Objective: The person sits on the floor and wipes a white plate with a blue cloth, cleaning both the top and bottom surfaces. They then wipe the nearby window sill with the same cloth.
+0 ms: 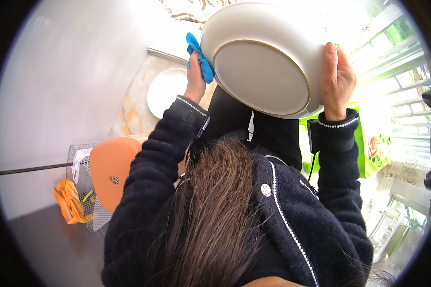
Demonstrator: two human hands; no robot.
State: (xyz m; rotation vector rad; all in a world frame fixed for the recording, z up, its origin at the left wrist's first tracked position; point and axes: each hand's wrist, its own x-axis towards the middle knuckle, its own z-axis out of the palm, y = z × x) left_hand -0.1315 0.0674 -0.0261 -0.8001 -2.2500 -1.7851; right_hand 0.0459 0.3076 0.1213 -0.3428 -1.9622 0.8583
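Note:
A large white ceramic bowl or dish (pixel 262 79) is raised and tilted between my hands, its underside and brown-edged foot ring facing me. My left hand (pixel 195 77) holds its left side with a blue cloth (pixel 200 57) between palm and rim. On the opposite side my right hand (pixel 337 79) grips the wall, thumb lying along the outside. The inside of the bowl is hidden from me. Left of and below it, a round white plate (pixel 167 92) lies on a marble-patterned surface (pixel 131 102), partly covered by my left hand and sleeve.
An orange chair back (pixel 111 172) stands at my left near a wire basket (pixel 100 220) with an orange bag (pixel 69 201) beside it. At right are a bright green flowered container or cover (pixel 371 143) and a barred window (pixel 402 86). A white wall (pixel 68 71) rises on the left.

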